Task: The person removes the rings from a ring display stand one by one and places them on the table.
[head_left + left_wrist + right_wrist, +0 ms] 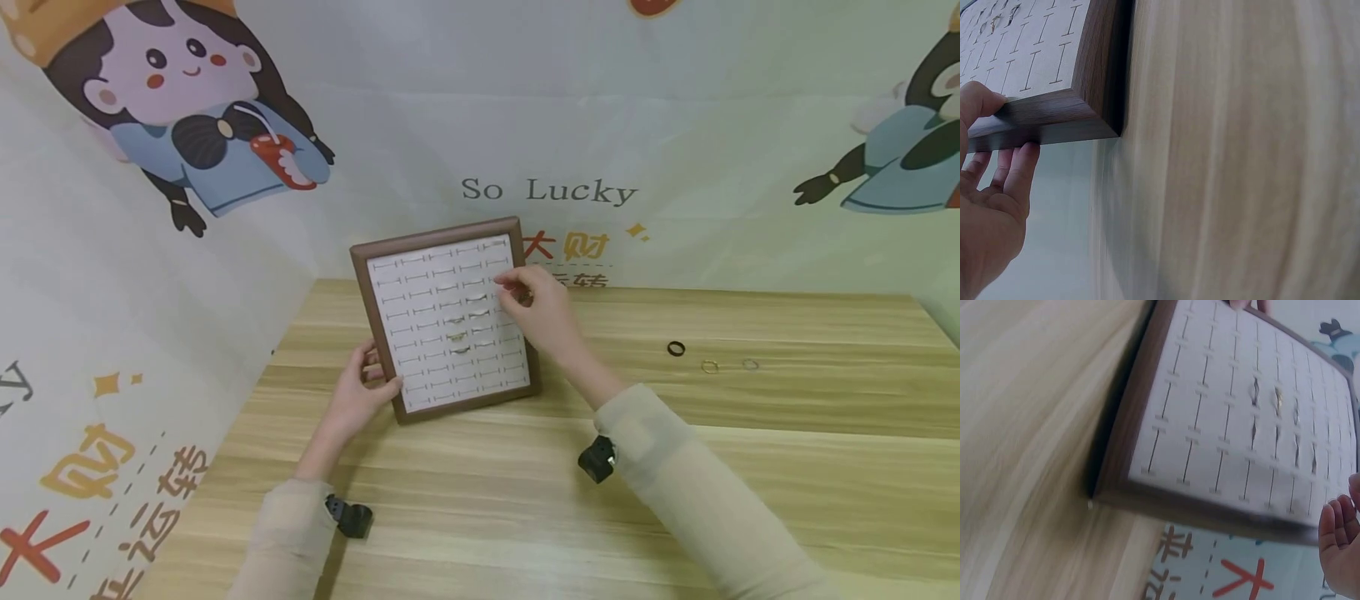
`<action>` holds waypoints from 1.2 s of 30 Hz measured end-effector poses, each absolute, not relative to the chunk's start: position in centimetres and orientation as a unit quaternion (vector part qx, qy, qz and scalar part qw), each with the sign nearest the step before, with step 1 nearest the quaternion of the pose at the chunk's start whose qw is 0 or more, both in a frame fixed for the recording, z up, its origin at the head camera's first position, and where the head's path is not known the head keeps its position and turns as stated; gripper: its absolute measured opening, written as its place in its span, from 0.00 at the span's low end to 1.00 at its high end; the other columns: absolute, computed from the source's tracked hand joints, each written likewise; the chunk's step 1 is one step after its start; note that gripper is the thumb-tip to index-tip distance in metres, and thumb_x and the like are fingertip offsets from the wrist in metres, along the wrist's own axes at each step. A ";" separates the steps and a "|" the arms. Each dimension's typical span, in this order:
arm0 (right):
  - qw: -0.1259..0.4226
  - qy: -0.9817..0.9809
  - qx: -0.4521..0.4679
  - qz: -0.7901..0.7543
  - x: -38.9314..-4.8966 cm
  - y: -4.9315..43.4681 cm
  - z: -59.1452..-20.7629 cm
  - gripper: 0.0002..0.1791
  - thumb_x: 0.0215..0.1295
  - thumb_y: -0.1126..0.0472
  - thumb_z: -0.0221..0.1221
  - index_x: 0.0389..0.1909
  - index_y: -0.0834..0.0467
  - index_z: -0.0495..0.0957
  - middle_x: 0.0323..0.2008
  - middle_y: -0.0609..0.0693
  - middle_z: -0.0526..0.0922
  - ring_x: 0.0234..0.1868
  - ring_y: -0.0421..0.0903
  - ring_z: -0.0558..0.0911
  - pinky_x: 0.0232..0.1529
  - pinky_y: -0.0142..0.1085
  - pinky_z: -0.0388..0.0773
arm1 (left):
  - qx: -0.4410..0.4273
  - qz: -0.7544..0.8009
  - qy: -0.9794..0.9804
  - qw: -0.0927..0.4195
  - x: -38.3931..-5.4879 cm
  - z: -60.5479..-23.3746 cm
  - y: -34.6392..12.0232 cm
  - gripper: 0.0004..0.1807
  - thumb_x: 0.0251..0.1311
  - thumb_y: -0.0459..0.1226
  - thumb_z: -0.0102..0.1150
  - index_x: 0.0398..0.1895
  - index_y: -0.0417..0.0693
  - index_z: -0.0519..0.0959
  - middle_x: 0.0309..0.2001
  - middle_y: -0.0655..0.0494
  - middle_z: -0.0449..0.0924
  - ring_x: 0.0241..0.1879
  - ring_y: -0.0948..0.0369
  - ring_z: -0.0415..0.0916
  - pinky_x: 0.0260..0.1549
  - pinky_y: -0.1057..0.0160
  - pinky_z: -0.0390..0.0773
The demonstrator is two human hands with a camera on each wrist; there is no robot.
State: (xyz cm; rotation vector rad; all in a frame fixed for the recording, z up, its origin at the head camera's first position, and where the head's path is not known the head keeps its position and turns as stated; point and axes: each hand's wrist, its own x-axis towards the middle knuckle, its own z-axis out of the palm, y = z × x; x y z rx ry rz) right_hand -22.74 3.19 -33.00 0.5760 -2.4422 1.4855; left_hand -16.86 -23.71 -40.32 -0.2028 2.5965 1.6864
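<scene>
At the board [435,236] clamped in left hand [358,392], align right hand [545,312] with slits [471,267]; cannot tell if pinching.

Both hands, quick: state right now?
Left hand: holding the frame by its edge.
Right hand: fingers bent by the frame; can't tell whether it holds anything.

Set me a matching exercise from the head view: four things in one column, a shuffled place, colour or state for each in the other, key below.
Things
1. Board
2. Black ring
3. Left hand
4. Right hand

Places, colours, states
A. Gripping the board's lower left edge
B. Lying on the table, beside the gold ring
C. By the board's right edge
D. Brown rim, white face

Pairs: 1-D, 2-B, 3-A, 4-C
</scene>
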 end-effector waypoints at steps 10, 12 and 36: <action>0.072 -0.847 0.242 0.468 -22.4 0.7 -33.7 0.13 0.72 0.68 0.61 0.54 0.68 0.83 0.51 0.62 0.84 0.49 0.56 0.83 0.52 0.42 0.86 | -0.061 0.541 0.839 0.014 -16.9 -40.4 -23.8 0.43 0.67 0.28 0.59 0.82 0.34 0.50 0.70 0.32 0.65 0.67 0.40 0.69 0.63 0.56 0.77; 0.068 -0.847 0.246 0.466 -22.4 0.4 -33.8 0.14 0.72 0.68 0.62 0.54 0.68 0.83 0.51 0.62 0.84 0.49 0.56 0.83 0.52 0.42 0.86 | -0.061 0.541 0.839 0.016 -17.0 -40.4 -23.8 0.44 0.67 0.28 0.59 0.82 0.35 0.50 0.71 0.32 0.65 0.68 0.40 0.69 0.64 0.54 0.77; 0.015 -0.870 0.240 0.431 -22.0 -1.8 -34.0 0.15 0.70 0.67 0.64 0.56 0.65 0.84 0.55 0.59 0.85 0.54 0.53 0.82 0.59 0.41 0.83 | -0.060 0.548 0.834 0.021 -16.6 -40.3 -23.7 0.44 0.67 0.28 0.59 0.82 0.34 0.49 0.71 0.31 0.64 0.68 0.39 0.68 0.69 0.48 0.75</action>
